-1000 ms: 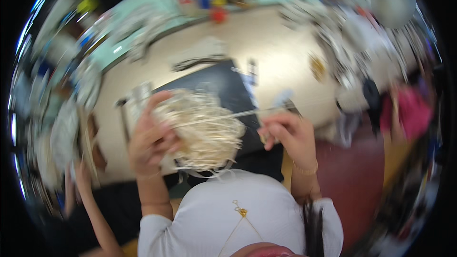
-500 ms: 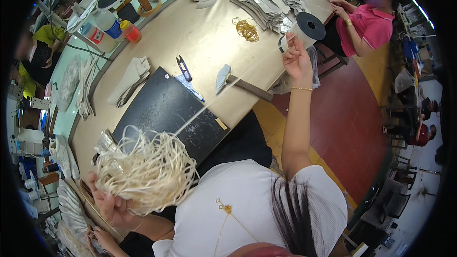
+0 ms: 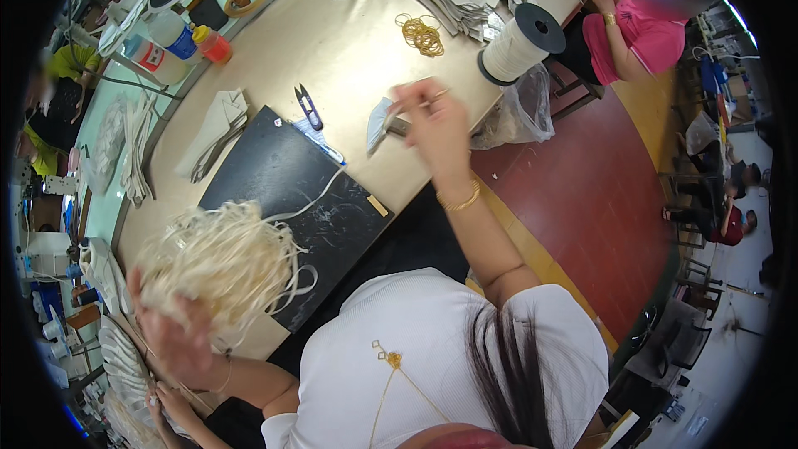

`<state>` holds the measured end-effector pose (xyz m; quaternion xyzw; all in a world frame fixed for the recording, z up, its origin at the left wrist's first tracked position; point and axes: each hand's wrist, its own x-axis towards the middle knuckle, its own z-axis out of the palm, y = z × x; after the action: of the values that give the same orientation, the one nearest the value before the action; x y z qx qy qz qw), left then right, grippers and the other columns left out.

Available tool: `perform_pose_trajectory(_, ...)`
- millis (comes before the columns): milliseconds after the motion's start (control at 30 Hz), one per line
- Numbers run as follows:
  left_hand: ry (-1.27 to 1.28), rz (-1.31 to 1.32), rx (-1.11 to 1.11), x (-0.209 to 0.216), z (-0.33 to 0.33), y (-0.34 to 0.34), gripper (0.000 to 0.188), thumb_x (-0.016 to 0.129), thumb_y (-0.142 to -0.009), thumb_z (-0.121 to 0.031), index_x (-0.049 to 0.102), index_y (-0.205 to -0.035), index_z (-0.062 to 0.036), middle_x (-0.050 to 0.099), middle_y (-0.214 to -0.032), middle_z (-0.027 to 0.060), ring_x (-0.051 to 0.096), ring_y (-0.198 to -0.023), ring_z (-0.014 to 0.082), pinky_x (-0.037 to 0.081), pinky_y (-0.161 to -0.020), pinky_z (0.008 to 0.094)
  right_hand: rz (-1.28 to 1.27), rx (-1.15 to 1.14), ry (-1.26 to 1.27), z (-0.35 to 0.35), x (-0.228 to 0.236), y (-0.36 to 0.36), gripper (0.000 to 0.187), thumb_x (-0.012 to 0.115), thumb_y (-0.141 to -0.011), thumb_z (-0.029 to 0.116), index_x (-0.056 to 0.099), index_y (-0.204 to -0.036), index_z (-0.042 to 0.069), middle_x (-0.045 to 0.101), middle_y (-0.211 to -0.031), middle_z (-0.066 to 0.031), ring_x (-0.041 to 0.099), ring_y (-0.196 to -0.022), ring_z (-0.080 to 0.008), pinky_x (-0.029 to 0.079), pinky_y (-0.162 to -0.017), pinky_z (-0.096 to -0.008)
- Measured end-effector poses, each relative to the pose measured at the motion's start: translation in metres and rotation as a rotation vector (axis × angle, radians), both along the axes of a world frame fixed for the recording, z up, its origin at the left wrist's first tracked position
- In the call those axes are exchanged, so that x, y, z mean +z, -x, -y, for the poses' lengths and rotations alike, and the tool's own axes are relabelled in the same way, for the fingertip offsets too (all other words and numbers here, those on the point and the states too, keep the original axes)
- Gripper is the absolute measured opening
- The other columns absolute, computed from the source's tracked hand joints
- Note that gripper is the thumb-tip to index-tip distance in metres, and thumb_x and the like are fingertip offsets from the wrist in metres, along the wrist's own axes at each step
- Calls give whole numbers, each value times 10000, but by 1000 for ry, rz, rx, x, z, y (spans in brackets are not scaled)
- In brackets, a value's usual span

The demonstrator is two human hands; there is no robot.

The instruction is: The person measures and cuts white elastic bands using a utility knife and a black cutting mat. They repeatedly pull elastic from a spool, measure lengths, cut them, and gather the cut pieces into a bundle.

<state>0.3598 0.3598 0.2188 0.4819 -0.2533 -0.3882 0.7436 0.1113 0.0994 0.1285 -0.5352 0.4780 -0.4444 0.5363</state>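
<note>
A loose tangle of thin cream cord [image 3: 237,254] is in my left hand [image 3: 179,337], at the lower left in front of the black cutting board [image 3: 274,170]. That hand is blurred, and the tangle partly hides its fingers. From the bundle one strand curves across the board, its loose end near a blue-and-white pen-like cutter [image 3: 326,146]. My right hand [image 3: 439,126] is over the handle of a hammer [image 3: 378,126], apart from the strand's end. Motion smears its bent fingers. Thread snips [image 3: 309,108] lie beside the board.
A large spool of white cord [image 3: 515,46] stands at the table's right edge, above a clear plastic bag [image 3: 528,108]. Yellow rubber bands [image 3: 421,35] and stacked grey strips [image 3: 453,0] lie farther back. Bottles [image 3: 166,41] stand at left. A co-worker in pink [image 3: 640,37] sits at far right.
My right hand has come down and left from beside the spool. The strand stretched between my hands has gone slack, its end now over the board. The bundle has shifted slightly left.
</note>
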Motion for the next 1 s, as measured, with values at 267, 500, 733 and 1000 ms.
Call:
perform_pose_trajectory(267,-397,-209,-570,-7,137,54,600,552,-912,-194,256,-1413,-50,599,-1050,220,655,-839,245,542,-740,317,-37,559,868,-119,24,-78,97,663,-756,138,610,-823,93,595,-709,-26,610,-612,-187,470,-512,-301)
perform_pose_trajectory(500,-466,-237,-884,-8,158,56,551,504,-905,-10,284,-1405,-87,583,-740,79,416,-435,62,330,-401,188,-181,818,1012,-134,29,-63,114,609,-821,158,592,-802,47,564,-668,-68,586,-550,-194,446,-454,-314)
perform_pose_trajectory(733,-83,-191,-337,2,57,1,732,397,-821,96,138,-1473,-115,531,-791,62,298,-410,-9,204,-344,158,-30,679,772,-86,57,-4,117,644,-834,136,612,-849,24,650,-787,-77,643,-622,-147,493,-503,-243)
perform_pose_trajectory(1000,-157,834,641,-12,-165,-93,610,455,-864,-26,228,-1425,53,550,-1119,210,392,-523,31,376,-515,159,733,-170,-334,78,-45,93,394,408,-997,318,532,-1149,-25,623,-892,-49,484,-539,-66,445,-595,-216)
